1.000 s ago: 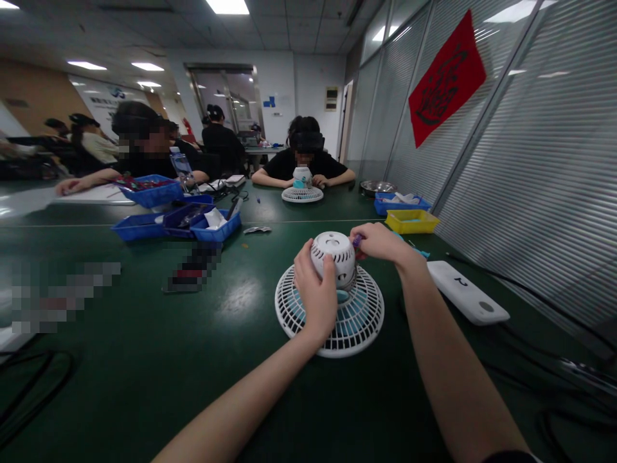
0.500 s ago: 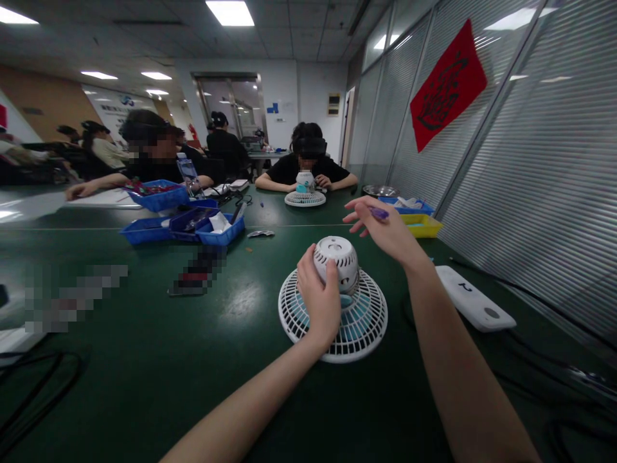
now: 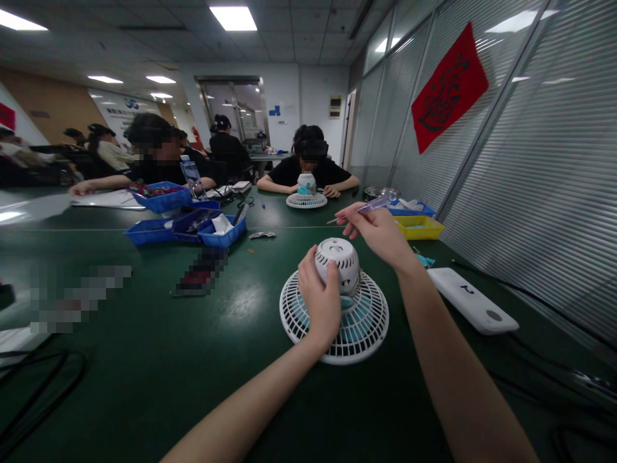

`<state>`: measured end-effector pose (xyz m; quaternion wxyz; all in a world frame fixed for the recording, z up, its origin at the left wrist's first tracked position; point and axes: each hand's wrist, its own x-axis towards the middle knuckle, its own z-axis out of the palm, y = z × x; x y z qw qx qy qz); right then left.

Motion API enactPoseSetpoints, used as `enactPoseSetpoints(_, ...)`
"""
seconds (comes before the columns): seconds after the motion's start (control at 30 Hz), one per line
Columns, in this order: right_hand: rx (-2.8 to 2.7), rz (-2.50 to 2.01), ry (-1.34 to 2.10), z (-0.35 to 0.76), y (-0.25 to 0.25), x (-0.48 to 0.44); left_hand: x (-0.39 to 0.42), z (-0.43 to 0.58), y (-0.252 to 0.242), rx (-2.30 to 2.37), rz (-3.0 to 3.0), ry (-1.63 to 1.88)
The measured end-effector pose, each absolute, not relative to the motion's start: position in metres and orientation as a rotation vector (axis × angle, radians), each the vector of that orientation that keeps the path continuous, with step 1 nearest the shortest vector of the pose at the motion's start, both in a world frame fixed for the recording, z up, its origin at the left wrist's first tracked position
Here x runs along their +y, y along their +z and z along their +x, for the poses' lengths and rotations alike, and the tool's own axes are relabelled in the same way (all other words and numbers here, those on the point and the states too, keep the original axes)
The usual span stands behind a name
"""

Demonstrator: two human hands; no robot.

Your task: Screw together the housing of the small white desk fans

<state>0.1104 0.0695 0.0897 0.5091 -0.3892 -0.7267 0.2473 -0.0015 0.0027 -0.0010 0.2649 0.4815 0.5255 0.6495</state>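
A small white fan (image 3: pixel 364 321) lies face down on the green table, its round grille on the tabletop and its motor housing on top. Blue blades show through the bars. My left hand (image 3: pixel 321 296) is wrapped around the left side of the housing, the thumb across its front. Above and to the right of the fan, my right hand (image 3: pixel 378 231) grips a screwdriver (image 3: pixel 377 203) with a clear purple handle. Its thin metal shaft points left, apart from the fan.
Blue bins (image 3: pixel 222 231) with small parts stand at the left, a yellow tray (image 3: pixel 419 228) at the right. A white power bank-like block (image 3: pixel 472 301) and black cables lie right. Across the table, a person (image 3: pixel 308 161) sits behind a similar fan (image 3: pixel 306 199).
My right hand has turned the screwdriver, so its shaft now shows pointing left, and has shifted slightly left. My left hand stays on the fan housing.
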Motion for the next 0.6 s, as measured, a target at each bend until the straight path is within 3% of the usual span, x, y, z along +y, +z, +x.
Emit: enactPoseSetpoints(0.6, -1.767, -1.128, 0.435, 0.1007, 0.0916, 0.0621, 0.0009, -0.0006, 0.0007, 1.425, 1.302, 1.761)
